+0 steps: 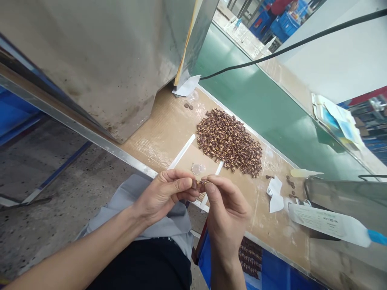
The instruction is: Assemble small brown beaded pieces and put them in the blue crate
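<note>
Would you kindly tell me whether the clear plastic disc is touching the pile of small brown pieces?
Apart: the head view shows a gap of bare tan board between the disc and the pile.

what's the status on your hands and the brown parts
Left hand and right hand pinching small brown part together. Heap of similar parts beyond. Clear plastic disc just past the hands.

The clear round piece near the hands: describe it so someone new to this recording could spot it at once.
On the cardboard-topped workbench, find the large heap of small brown parts. Just left of the heap, a small round clear plastic piece sits on a brown card patch between two white strips, right beyond the person's left hand; it is see-through, unlike the brown parts.
</note>
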A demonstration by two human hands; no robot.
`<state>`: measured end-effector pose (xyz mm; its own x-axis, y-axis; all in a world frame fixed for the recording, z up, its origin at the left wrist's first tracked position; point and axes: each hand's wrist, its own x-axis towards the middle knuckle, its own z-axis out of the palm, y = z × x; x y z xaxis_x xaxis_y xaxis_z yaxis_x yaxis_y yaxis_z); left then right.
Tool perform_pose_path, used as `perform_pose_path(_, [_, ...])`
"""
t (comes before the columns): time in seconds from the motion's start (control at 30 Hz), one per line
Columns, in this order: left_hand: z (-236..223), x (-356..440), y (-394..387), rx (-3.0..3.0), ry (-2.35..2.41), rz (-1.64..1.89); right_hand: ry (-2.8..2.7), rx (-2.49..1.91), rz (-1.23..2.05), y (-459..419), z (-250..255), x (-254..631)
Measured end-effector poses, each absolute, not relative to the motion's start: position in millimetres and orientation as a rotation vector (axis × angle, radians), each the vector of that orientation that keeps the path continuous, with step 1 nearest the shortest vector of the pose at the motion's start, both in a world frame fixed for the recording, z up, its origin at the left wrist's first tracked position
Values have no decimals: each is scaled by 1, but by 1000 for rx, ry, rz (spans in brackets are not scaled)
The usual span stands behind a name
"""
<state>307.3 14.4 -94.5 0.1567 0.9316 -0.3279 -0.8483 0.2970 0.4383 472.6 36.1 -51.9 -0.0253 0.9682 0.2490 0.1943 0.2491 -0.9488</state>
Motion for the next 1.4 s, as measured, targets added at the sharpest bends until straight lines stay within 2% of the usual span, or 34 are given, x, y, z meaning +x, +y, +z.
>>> perform_pose_path(0.7, [-90, 309, 15, 129, 587, 1283, -1578, -1132, 803, 35, -50, 477])
perform_pose_path(1.07, [-79, 314, 12, 76, 607, 1299, -1667, -1000, 539, 34, -65, 477])
perform_pose_path(1.4, [-69, 307, 10, 130, 676, 1276, -1715, -923, 584, 39, -61, 480])
